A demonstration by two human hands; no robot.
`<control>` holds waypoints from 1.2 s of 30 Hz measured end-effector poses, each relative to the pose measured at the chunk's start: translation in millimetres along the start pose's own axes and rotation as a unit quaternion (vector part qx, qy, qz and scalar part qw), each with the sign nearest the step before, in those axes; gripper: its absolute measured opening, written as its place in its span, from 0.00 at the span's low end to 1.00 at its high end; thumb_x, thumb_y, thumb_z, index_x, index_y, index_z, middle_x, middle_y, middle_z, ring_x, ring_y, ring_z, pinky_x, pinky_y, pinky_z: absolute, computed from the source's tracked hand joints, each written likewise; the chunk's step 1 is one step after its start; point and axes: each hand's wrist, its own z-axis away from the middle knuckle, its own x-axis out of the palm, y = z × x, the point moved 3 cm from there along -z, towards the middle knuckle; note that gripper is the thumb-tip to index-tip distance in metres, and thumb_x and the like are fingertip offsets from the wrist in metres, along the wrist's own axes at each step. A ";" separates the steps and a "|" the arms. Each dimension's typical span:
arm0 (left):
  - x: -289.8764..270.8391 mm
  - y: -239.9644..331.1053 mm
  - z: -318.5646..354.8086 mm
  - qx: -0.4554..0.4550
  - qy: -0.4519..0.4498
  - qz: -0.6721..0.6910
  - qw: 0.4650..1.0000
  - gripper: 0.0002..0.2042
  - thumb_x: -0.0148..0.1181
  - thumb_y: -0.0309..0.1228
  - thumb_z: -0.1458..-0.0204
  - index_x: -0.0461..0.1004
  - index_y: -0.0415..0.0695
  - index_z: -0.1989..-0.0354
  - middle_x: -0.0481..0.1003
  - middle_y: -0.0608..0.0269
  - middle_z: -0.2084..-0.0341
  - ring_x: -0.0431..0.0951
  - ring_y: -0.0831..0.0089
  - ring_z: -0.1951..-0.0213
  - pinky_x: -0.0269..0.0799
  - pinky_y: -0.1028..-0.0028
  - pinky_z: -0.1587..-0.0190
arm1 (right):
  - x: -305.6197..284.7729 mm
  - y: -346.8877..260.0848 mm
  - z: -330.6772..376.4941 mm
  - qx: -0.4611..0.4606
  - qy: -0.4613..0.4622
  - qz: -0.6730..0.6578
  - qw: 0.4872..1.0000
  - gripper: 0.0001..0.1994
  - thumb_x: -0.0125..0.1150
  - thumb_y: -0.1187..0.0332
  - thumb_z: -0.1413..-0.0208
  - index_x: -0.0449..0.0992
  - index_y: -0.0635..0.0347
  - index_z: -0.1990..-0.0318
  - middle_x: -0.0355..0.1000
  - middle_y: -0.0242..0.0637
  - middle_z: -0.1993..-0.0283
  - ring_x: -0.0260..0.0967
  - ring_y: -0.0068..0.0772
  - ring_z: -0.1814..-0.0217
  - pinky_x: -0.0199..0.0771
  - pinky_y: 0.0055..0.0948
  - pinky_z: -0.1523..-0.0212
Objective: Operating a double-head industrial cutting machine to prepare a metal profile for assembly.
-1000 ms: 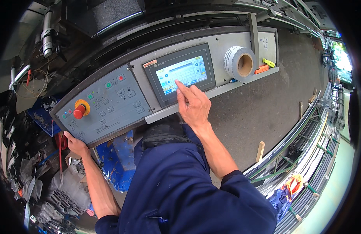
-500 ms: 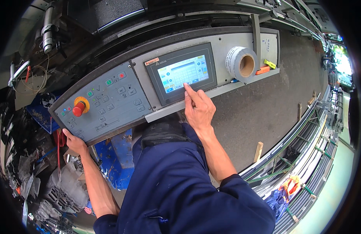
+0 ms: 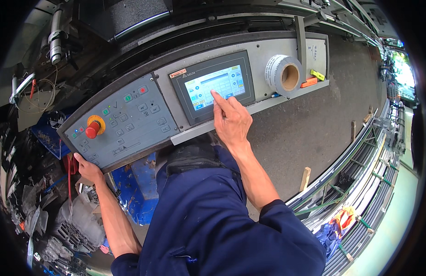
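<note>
A long grey control panel [image 3: 144,133] stretches across in front of me. Set into its middle is a touchscreen [image 3: 201,89] with a lit, pale blue display. My right hand [image 3: 233,120] is over the screen's lower middle, index finger stretched out to the display and the other fingers loosely folded. Whether the fingertip presses the glass, I cannot tell; the hand holds nothing. My left hand [image 3: 88,170] grips the panel's lower left corner, part of its fingers hidden by the panel. Nearby sits a red emergency stop button [image 3: 92,129] on a yellow ring, among several flat keys.
A roll of tape [image 3: 284,75] stands on the panel's ledge, beside an orange marker [image 3: 309,82] and a yellow marker [image 3: 318,74]. Long metal profiles [image 3: 360,202] lie on a rack at right. Below the panel are a blue bin [image 3: 138,191] and scrap metal [image 3: 70,221] at left.
My right hand has moved slightly left and up, its index fingertip going from the screen's bottom edge further onto the display. The left hand stays on the panel's corner.
</note>
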 end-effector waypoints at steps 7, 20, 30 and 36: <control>-0.5 -0.8 -1.6 -0.011 -0.005 -0.018 1.000 0.48 0.47 0.71 0.21 0.88 0.26 0.43 0.92 0.48 0.52 0.88 0.58 0.52 0.79 0.61 0.42 | -9.7 12.2 10.9 0.043 0.023 -0.016 0.999 0.20 0.77 0.72 0.35 0.94 0.43 0.36 0.68 0.33 0.70 0.72 0.42 0.70 0.72 0.43 0.66; -1.0 -2.1 -2.8 -0.014 -0.013 -0.001 1.000 0.49 0.50 0.72 0.23 0.87 0.25 0.39 0.90 0.43 0.45 0.89 0.53 0.45 0.80 0.59 0.37 | -17.6 27.0 -1.8 0.076 0.041 -0.021 0.996 0.20 0.75 0.73 0.33 0.93 0.47 0.36 0.69 0.34 0.71 0.73 0.40 0.71 0.73 0.41 0.66; 0.2 -0.7 -1.2 -0.006 -0.003 -0.008 1.000 0.48 0.48 0.70 0.21 0.88 0.25 0.42 0.92 0.48 0.51 0.88 0.59 0.51 0.80 0.62 0.42 | -11.0 27.4 3.1 0.057 0.024 -0.003 0.998 0.21 0.76 0.74 0.36 0.93 0.46 0.36 0.69 0.34 0.70 0.73 0.40 0.70 0.73 0.40 0.65; 0.1 -3.3 -3.0 -0.002 -0.007 -0.003 1.000 0.47 0.48 0.70 0.21 0.87 0.25 0.41 0.92 0.48 0.52 0.88 0.60 0.51 0.80 0.61 0.42 | -17.7 27.1 2.6 0.073 0.040 -0.018 0.996 0.21 0.77 0.75 0.37 0.94 0.47 0.37 0.69 0.34 0.70 0.72 0.41 0.71 0.73 0.41 0.66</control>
